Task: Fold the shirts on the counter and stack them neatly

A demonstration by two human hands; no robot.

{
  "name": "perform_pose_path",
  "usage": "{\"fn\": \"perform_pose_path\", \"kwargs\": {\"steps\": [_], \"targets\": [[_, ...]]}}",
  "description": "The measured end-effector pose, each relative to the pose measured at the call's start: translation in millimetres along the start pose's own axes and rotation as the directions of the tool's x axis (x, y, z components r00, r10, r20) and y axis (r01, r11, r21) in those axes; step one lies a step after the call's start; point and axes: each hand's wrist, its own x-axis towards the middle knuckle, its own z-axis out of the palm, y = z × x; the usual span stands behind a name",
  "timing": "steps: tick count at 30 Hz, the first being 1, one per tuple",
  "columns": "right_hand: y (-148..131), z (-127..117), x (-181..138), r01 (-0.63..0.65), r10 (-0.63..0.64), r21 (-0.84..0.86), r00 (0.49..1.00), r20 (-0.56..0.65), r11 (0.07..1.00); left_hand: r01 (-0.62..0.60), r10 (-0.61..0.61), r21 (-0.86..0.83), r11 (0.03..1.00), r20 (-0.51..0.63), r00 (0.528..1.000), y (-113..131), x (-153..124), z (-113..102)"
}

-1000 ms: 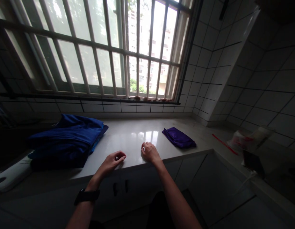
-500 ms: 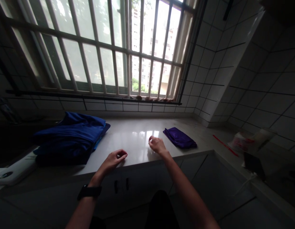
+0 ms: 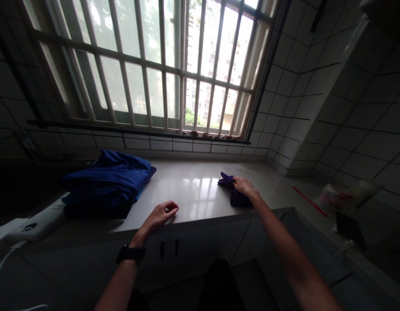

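Note:
At the right of the counter, my right hand [image 3: 243, 185] has its fingers closed on a folded purple cloth [image 3: 240, 199]. Part of the cloth sticks up to the left of the fingers, and the hand hides its middle. My left hand [image 3: 161, 214], with a black watch on its wrist, rests at the counter's front edge. Its fingers are loosely curved, leaving a gap beside the thumb, and nothing shows in them. A pile of folded blue cloth [image 3: 112, 179] lies to its left.
The white counter [image 3: 183, 190] runs below a barred window [image 3: 154, 73]. A white device [image 3: 41, 222] with a cable lies beside the blue pile. Toward the right are a red strip [image 3: 310, 201], a plastic bag [image 3: 332, 196] and a dark flat object [image 3: 350, 229].
My right hand has moved right from the bare counter onto the purple cloth and taken hold of it. The cloth's left part is now bunched up. My left hand keeps its curved pose.

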Motion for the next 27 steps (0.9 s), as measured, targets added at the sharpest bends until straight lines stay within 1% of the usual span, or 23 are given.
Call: {"fn": "perform_pose_path", "kwargs": {"steps": [2, 5, 6, 7, 9, 10, 11, 13, 14, 17, 20, 21, 22, 24, 25, 27], "targets": [[-16, -27, 7, 0.078, -0.073, 0.066, 0.995, -0.071, 0.995, 0.001, -0.002, -0.004, 1.000, -0.003, 1.000, -1, 0, 0], [-39, -64, 12, 0.227, -0.198, 0.161, 0.964, -0.178, 0.960, -0.002, 0.002, -0.004, 1.000, -0.007, 1.000, -1, 0, 0], [-46, -73, 12, 0.256, -0.212, 0.178, 0.949, -0.234, 0.950, -0.002, 0.002, -0.003, 1.000, -0.005, 1.000, -1, 0, 0], [-53, -79, 11, 0.271, -0.203, 0.192, 0.927, -0.315, 0.943, -0.001, 0.001, -0.003, 1.000, -0.002, 1.000, 0, -1, 0], [-65, -85, 8, 0.280, -0.144, 0.224, 0.865, -0.481, 0.934, 0.004, -0.004, -0.009, 1.000, -0.006, 1.000, 1, -1, 0], [-70, -85, 7, 0.281, -0.123, 0.241, 0.849, -0.514, 0.929, 0.007, -0.008, -0.019, 1.000, -0.015, 1.000, 1, -1, 0], [-75, -83, 7, 0.282, -0.121, 0.258, 0.856, -0.503, 0.924, 0.013, -0.014, -0.034, 0.999, -0.027, 1.000, 1, -1, 0], [-84, -76, 7, 0.288, -0.149, 0.289, 0.894, -0.422, 0.913, 0.029, -0.032, -0.069, 0.997, -0.050, 0.998, 0, -1, 1], [-88, -72, 7, 0.287, -0.151, 0.307, 0.904, -0.401, 0.907, 0.035, -0.040, -0.081, 0.996, -0.057, 0.998, 0, -1, 2], [-99, -60, 8, 0.291, -0.121, 0.370, 0.900, -0.418, 0.882, 0.034, -0.039, -0.079, 0.996, -0.067, 0.997, -1, -1, 3], [-106, -52, 8, 0.315, -0.181, 0.413, 0.926, -0.331, 0.855, 0.025, -0.030, -0.060, 0.998, -0.073, 0.997, 0, -3, 3], [-107, -50, 9, 0.333, -0.188, 0.428, 0.919, -0.346, 0.840, 0.025, -0.030, -0.058, 0.998, -0.076, 0.997, 1, -3, 3], [-108, -49, 9, 0.356, -0.175, 0.444, 0.900, -0.399, 0.822, 0.026, -0.030, -0.057, 0.998, -0.077, 0.997, 1, -4, 3], [-109, -45, 10, 0.412, -0.136, 0.463, 0.844, -0.520, 0.785, 0.027, -0.031, -0.059, 0.998, -0.072, 0.997, 1, -4, 2], [-108, -44, 10, 0.439, -0.152, 0.462, 0.831, -0.536, 0.770, 0.026, -0.030, -0.060, 0.998, -0.068, 0.997, 0, -4, 2], [-106, -40, 11, 0.485, -0.249, 0.442, 0.835, -0.491, 0.755, 0.019, -0.023, -0.066, 0.998, -0.062, 0.998, -1, -3, 2]]}}
